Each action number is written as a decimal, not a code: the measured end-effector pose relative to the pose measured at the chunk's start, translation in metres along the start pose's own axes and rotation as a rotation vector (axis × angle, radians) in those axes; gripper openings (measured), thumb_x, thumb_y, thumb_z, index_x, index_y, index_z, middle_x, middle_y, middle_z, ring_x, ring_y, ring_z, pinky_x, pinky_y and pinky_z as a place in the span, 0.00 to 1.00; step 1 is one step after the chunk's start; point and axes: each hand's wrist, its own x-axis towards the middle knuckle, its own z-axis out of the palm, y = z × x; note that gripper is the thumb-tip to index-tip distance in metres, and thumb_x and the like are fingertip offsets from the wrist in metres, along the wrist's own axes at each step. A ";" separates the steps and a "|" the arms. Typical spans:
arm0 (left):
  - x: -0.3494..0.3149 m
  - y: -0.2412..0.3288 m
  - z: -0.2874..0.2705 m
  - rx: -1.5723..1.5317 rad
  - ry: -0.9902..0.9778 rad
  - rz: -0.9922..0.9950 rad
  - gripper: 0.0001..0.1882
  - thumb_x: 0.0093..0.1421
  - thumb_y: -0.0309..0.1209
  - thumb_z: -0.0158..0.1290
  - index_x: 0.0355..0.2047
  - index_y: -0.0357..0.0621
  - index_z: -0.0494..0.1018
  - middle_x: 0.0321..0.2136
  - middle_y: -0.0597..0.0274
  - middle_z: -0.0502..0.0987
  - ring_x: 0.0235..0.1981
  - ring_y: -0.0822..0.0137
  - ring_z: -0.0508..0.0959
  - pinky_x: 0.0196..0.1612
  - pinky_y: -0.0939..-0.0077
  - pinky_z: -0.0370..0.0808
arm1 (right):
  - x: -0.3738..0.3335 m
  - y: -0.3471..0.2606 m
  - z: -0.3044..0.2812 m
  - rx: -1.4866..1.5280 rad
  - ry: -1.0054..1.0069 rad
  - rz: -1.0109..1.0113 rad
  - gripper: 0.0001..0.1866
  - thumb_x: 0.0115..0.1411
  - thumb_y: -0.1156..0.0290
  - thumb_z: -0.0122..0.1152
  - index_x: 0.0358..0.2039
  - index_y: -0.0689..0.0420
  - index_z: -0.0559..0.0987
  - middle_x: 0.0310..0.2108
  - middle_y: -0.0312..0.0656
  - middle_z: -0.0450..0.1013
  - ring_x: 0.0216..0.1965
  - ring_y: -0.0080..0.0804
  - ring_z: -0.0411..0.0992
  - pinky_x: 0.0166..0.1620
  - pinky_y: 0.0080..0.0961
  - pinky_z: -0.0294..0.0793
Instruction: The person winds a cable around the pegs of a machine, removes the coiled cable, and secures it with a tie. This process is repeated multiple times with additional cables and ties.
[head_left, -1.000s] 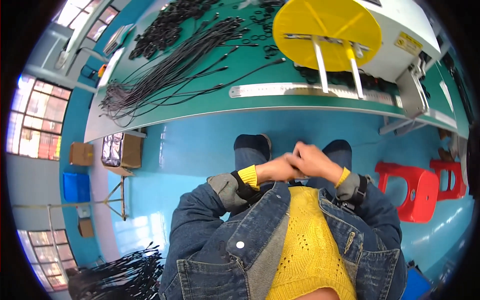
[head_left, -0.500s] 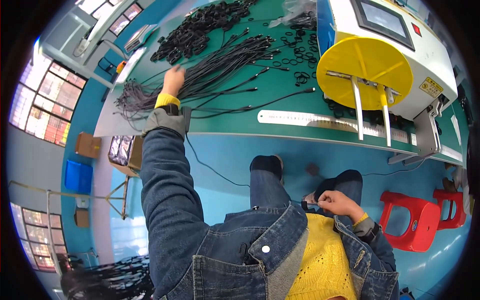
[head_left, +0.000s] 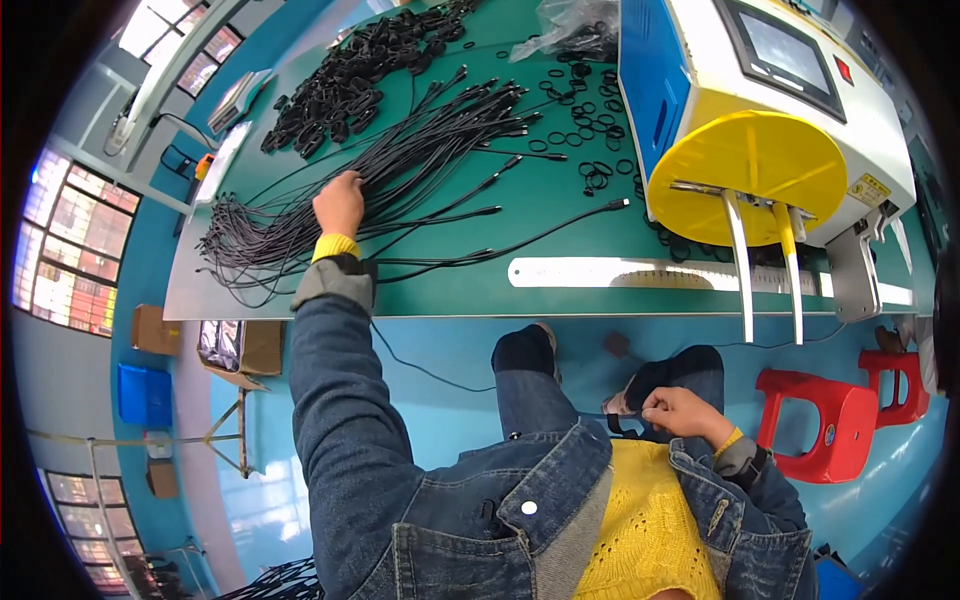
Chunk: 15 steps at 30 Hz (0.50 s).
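Black cables (head_left: 420, 165) with plug ends lie in a long loose bunch across the green table, their coiled ends towards the left edge. My left hand (head_left: 340, 205) rests at the near side of this bunch, its fingers curled together on a black cable; the fingertips are partly hidden. Low in front of my yellow sweater, my right hand (head_left: 680, 410) is closed in a pinch. A small dark strip (head_left: 618, 424) hangs beside its fingertips, too small to name for sure.
A white machine (head_left: 780, 90) with a yellow disc (head_left: 745, 175) and two prongs stands at the right. A steel ruler (head_left: 600, 272) lies along the front edge. Black rings (head_left: 597, 177) and a heap of black pieces (head_left: 340, 85) are behind. Red stools (head_left: 825, 430) stand right.
My left hand has come down onto the cables, its fingers drawn together. The view has shifted, so the table sits lower. My right hand stays pinched, and more of the dark strip shows beside it.
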 end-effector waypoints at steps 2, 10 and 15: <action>-0.005 -0.010 -0.012 -0.047 0.099 0.024 0.08 0.55 0.35 0.50 0.33 0.50 0.75 0.29 0.58 0.76 0.33 0.53 0.76 0.34 0.63 0.71 | 0.000 -0.006 -0.004 -0.025 -0.005 -0.003 0.09 0.55 0.67 0.55 0.31 0.61 0.73 0.20 0.36 0.71 0.19 0.18 0.67 0.22 0.17 0.65; -0.065 0.031 -0.124 -0.581 0.395 0.141 0.04 0.58 0.26 0.48 0.31 0.38 0.71 0.25 0.62 0.75 0.26 0.70 0.74 0.32 0.81 0.70 | -0.032 0.006 -0.013 -0.044 -0.002 -0.060 0.11 0.53 0.67 0.57 0.28 0.63 0.72 0.21 0.40 0.72 0.21 0.24 0.70 0.26 0.22 0.68; -0.174 0.065 -0.171 -0.649 0.425 0.220 0.03 0.59 0.21 0.44 0.33 0.35 0.67 0.31 0.59 0.72 0.33 0.71 0.72 0.39 0.81 0.69 | -0.063 -0.025 -0.024 -0.011 0.315 -0.356 0.33 0.49 0.69 0.62 0.53 0.60 0.59 0.31 0.40 0.70 0.31 0.24 0.70 0.33 0.21 0.68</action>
